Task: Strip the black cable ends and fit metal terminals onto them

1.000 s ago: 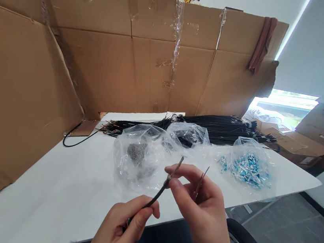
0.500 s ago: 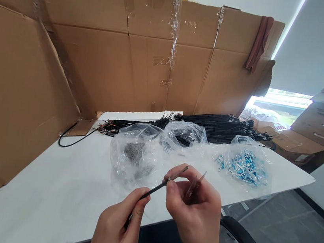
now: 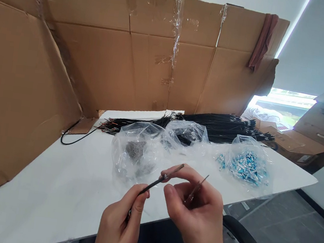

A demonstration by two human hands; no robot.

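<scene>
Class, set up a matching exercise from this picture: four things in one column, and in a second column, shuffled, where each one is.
Things
1. black wire
2. bag of blue pieces
3. bundle of black wires
4. reddish cloth

Places
A. draped over the top edge of the cardboard wall
B. lying along the far side of the white table
C. pinched between the left hand and the right hand
D. on the table's right part

Pairs: 1-C, 2-D, 3-B, 4-A
</scene>
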